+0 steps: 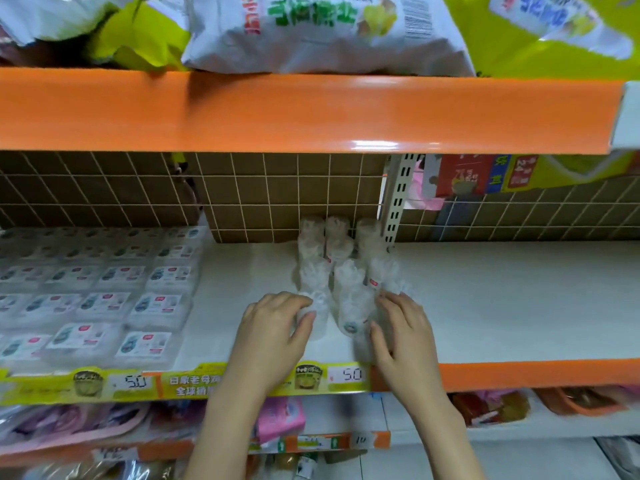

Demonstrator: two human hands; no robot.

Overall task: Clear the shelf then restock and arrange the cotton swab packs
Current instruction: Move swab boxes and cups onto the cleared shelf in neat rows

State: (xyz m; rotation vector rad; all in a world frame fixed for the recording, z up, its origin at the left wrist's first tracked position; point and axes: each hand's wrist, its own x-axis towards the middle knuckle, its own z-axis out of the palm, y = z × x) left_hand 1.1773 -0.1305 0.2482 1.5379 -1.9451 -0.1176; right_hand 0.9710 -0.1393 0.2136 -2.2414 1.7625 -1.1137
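Restocking is underway: the left hand [277,323] grips one front swab pack [317,315] and the right hand [403,332] another [356,315] mid-shelf [485,306]; next, I judge, squaring both against the rows behind.

Single head-worn view, wide-angle: close to the white shelf [485,306], facing it, angled slightly down.
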